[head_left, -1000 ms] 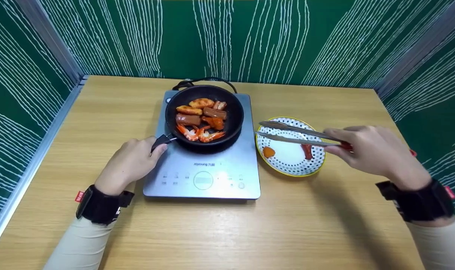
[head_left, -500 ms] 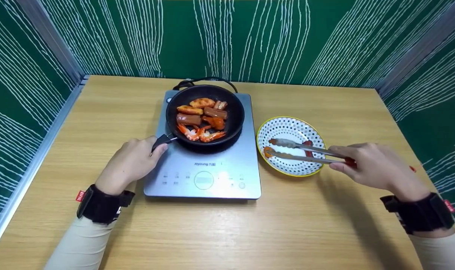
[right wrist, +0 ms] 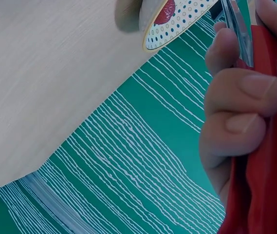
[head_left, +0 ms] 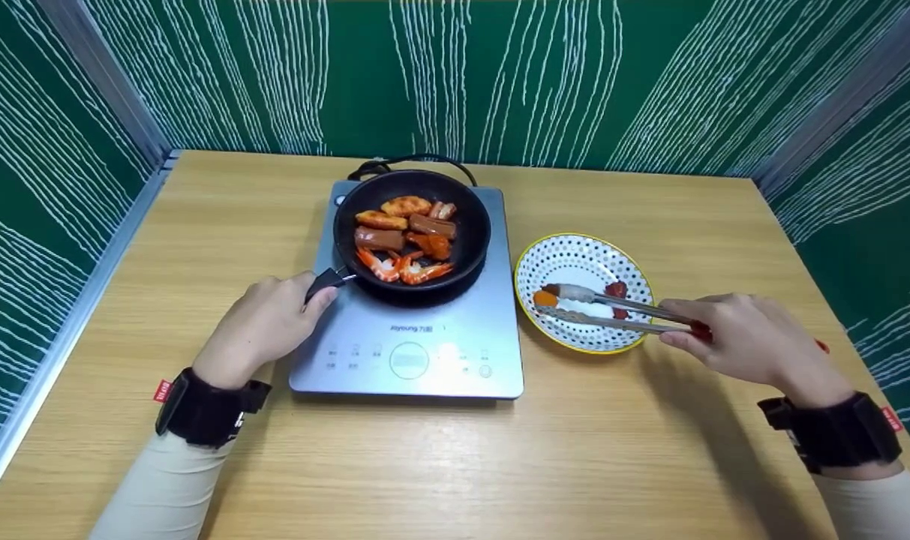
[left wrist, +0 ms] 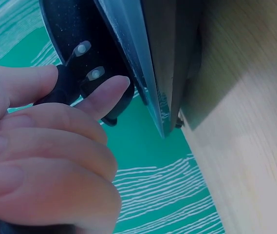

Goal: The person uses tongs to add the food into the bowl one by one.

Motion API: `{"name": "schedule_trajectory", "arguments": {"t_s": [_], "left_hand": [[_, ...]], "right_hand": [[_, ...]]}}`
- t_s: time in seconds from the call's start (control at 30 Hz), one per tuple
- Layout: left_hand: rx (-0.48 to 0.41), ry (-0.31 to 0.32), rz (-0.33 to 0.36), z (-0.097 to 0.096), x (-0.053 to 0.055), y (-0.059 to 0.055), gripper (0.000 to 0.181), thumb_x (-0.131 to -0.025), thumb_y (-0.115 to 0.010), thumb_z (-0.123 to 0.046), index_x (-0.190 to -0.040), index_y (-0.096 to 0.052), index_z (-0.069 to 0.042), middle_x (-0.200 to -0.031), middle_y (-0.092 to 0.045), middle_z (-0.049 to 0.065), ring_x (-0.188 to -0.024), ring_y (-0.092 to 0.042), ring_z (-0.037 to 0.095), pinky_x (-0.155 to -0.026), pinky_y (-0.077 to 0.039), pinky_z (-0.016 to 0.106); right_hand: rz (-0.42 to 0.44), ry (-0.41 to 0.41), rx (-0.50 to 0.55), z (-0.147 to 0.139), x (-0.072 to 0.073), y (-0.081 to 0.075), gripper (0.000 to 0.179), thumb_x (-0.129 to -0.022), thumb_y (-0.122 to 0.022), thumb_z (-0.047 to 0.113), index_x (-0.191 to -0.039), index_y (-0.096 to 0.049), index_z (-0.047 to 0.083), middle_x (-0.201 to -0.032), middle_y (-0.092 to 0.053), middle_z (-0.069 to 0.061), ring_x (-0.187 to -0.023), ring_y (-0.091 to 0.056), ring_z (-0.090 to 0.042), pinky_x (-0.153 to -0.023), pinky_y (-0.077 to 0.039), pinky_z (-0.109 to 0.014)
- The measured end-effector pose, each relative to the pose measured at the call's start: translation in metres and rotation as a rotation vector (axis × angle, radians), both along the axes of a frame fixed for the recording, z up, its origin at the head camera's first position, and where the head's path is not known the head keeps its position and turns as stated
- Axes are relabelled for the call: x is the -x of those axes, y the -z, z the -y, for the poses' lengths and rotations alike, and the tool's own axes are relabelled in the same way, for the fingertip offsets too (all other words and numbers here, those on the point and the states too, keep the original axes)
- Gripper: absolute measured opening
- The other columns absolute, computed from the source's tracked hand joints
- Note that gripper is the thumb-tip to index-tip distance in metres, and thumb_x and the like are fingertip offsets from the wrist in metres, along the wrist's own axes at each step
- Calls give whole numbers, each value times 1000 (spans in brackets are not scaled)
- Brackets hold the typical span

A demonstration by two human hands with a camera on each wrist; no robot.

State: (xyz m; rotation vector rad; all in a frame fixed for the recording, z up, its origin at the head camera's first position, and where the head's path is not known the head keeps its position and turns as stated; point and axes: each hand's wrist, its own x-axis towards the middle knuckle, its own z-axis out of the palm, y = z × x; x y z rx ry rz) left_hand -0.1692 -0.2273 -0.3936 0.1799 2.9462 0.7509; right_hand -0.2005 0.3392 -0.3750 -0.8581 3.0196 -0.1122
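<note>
My left hand (head_left: 271, 322) grips the black handle (head_left: 324, 283) of a frying pan (head_left: 470, 240) that sits on an induction cooker (head_left: 364, 330). In the pan lie two shrimps (head_left: 424, 271), brown sausage-like pieces (head_left: 379, 239), golden wedges (head_left: 406, 205) and an orange-red piece (head_left: 433, 245). My right hand (head_left: 747, 334) holds metal tongs (head_left: 612, 309) by their red handles (right wrist: 269, 136). The tong tips lie over a spotted plate (head_left: 575, 247), on either side of a small orange piece (head_left: 545, 298). A dark red piece (head_left: 617, 289) is partly hidden under the tongs.
The cooker's black cord (head_left: 432, 157) loops behind the pan. Green walls (head_left: 545, 82) with white streaks enclose the wooden table (head_left: 417, 472) at the back and both sides. The plate stands just right of the cooker.
My right hand has brought the tongs down and toward me, from above the plate's far part to the orange piece, and the tips have drawn closer together. My left hand stays put.
</note>
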Motion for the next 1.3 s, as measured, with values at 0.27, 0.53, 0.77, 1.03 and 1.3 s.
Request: {"name": "schedule_trajectory", "arguments": {"t_s": [0.27,0.53,0.77,1.03,1.3], "left_hand": [[5,1,12,-1,0,-1,39,-114,-48,-43,-103,-60,-8,-75,-42,5,-64,-50,24,-57,-35,36],[7,-5,29,0,1,0,39,-114,-47,-44,-105,-60,-8,-76,-43,5,-66,-51,24,-58,-36,35],[9,-4,24,0,0,0,38,-114,-48,-43,-103,-61,-9,-75,-43,5,-65,-51,25,-57,-36,36],[-6,-1,20,0,0,0,38,-113,-49,-43,-101,-61,-9,-74,-43,4,-65,-51,24,-57,-35,36],[-4,-8,33,-1,1,0,39,-114,-48,-44,-102,-60,-9,-74,-43,4,-63,-50,24,-57,-36,36]], "right_hand": [[-12,-18,10,-1,-2,4,38,-97,-80,38,-126,-78,14,-84,-69,4,-55,-41,-7,-46,-30,-25],[-62,-50,20,-3,-3,4,36,-96,-81,35,-124,-78,13,-86,-72,2,-54,-40,-5,-44,-29,-24],[-125,-73,49,-5,-5,3,31,-96,-81,33,-121,-78,16,-80,-67,6,-55,-40,-4,-45,-29,-23],[-152,-87,69,-2,-4,-3,27,-97,-80,30,-120,-77,16,-77,-61,7,-55,-41,-3,-45,-29,-23],[-206,-105,72,10,-1,-22,28,-97,-80,29,-122,-75,17,-77,-60,5,-51,-36,-3,-44,-26,-23]]}}
